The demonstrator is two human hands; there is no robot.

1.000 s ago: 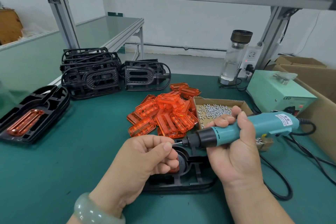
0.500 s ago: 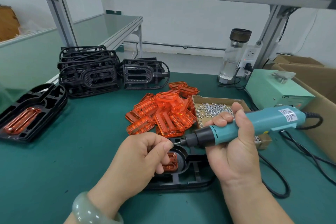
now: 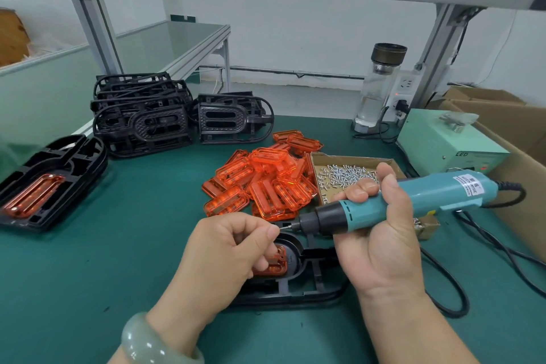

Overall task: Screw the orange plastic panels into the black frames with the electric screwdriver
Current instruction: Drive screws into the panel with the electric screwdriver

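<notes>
The right hand (image 3: 381, 239) grips the rigid electric screwdriver (image 3: 428, 195) mid-barrel. Fingers (image 3: 267, 235) of the left hand (image 3: 227, 248) pinch what seems a tiny, easily dropped screw (image 3: 284, 227) at its tip.

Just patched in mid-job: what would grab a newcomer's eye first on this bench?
The bright pile of orange panels mid-table, beside an open box of screws. In front of it, the right hand grips the teal electric screwdriver while the left hand pinches what looks like a screw at its bit, over a black frame.
</notes>
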